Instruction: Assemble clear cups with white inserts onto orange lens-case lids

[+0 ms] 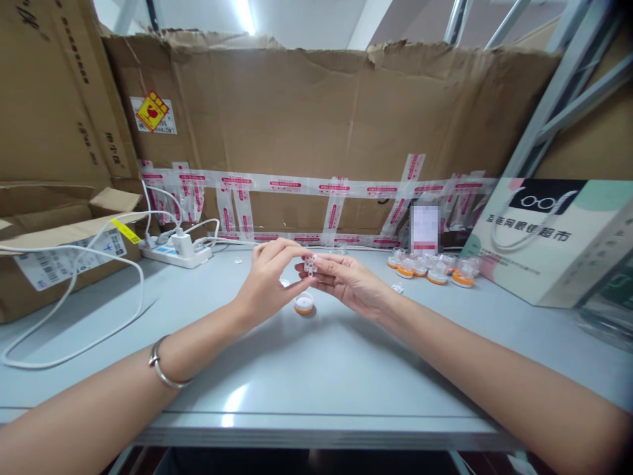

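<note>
Both hands meet above the middle of the table, around a small white lattice-like plastic piece [310, 265]. My left hand [271, 277] has its thumb and fingertips at the left side of this piece, curved in a pinch. My right hand [349, 280] grips the piece from the right between thumb and fingers. Just below them, a round white cap with an orange base [304, 303] stands on the table. Part of another white round item [284, 283] shows behind my left hand.
Several orange-and-white round pieces [437, 272] stand at the back right, near a small white piece [397, 289] and a paper bag [534, 237]. A power strip [171, 254], looping white cable and open carton [64, 251] are at left.
</note>
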A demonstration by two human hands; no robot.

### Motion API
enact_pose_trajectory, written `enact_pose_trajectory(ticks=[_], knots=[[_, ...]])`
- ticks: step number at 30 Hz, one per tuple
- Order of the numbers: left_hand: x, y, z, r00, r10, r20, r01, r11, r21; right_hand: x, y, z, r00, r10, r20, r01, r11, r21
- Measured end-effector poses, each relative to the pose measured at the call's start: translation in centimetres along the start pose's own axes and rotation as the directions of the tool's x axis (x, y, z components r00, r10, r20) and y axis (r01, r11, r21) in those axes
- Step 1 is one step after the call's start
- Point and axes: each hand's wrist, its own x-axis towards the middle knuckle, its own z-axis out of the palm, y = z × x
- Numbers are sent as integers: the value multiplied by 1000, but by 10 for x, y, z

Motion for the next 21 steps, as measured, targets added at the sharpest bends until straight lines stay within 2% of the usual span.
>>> enact_pose_trajectory(ticks=[4, 8, 10, 12, 14, 17, 19, 21], knots=[[-1, 0, 1, 1000, 0, 16, 1, 1000, -11, 0, 1, 3, 999, -30, -29, 28, 997, -69], [-1, 1, 2, 999, -6, 42, 8, 1000, -28, 1, 3, 4, 986, -138, -94, 121, 979, -166], [0, -1, -1, 996, -10, 88, 12, 1000, -13, 1, 2, 3, 975, -186, -121, 157, 963, -221], [2, -4, -5, 981, -26, 193, 22, 999, 23, 2, 2, 0, 964, -209, -167, 161, 952, -260], [3, -10, -11, 933, -72, 354, 59, 997, 46, 4, 1, -3, 953, -209, -221, 144, 950, -277], [3, -20, -16, 784, -156, 601, 165, 985, 40, 7, 4, -8, 945, -175, -277, 96, 956, -279], [1, -25, -17, 688, -192, 700, 231, 972, 40, 8, 8, -10, 945, -166, -280, 78, 951, -300], [-3, -28, -14, 644, -207, 737, 278, 960, 27, 9, 13, -11, 954, -157, -254, 67, 942, -329]])
